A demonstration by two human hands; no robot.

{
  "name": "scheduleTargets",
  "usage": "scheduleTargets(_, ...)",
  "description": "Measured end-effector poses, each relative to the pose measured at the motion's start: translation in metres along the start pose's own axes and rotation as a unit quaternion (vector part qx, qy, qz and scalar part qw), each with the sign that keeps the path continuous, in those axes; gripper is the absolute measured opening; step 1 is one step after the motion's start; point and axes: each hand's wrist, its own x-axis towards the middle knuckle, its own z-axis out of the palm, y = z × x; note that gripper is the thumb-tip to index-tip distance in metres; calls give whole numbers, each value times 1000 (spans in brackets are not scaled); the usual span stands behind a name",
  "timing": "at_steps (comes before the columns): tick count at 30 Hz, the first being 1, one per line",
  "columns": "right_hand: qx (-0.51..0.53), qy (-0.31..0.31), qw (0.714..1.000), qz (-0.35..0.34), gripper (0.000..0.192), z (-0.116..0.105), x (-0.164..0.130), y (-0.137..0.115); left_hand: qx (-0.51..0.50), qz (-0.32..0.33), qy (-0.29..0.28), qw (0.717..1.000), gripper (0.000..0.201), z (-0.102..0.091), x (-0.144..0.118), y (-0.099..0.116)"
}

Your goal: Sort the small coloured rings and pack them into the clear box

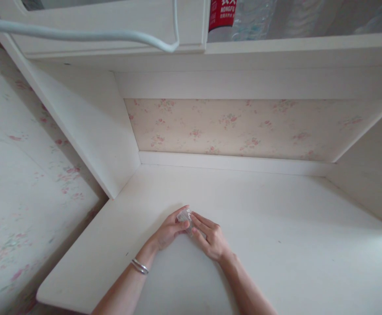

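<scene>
Your forearms come up from the bottom edge of the view, and a silver bangle [140, 266] sits on your left wrist. Moving rightward from there, your left hand [168, 231] rests low over the white desk top [276, 227], its fingers drawn in and its thumb and fingertips pinching the left side of a small clear object [185, 216], something like crumpled plastic or a little transparent piece; it is too small to tell exactly what. That object sits near the middle of the desk, toward the front, right between your two hands and touching the surface or just above it. Your right hand [211, 238] lies just beside it, fingers held together and stretched toward the left, with the fingertips meeting the object's right side and almost touching your left fingers. Above and to the far left, a pale cable [79, 35] loops across the upper shelf front. Behind the desk runs a strip of floral wallpaper [243, 129]. On the upper shelf, further right, stands a bottle with a red label [222, 13].
</scene>
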Motion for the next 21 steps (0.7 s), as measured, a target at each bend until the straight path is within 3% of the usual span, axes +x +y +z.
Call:
scheduleTargets(5,28,30,999,17,41,5,-2,5,-3,4,-6,1000,63,1,-2,1)
scheduleTargets(11,135,119,974,137,41,14,-4,16,-14,-5,12,1000,61,-3,-3,-1)
scheduleTargets(13,197,152,951,183,44,18,-1,22,-33,1,27,999,62,-4,-2,-2)
scheduleTargets(17,339,264,865,257,50,22,6,40,-60,6,63,996,60,-4,2,-2)
scheduleTargets(21,395,321,814,281,47,17,8,53,14,-8,131,991,55,-9,15,13)
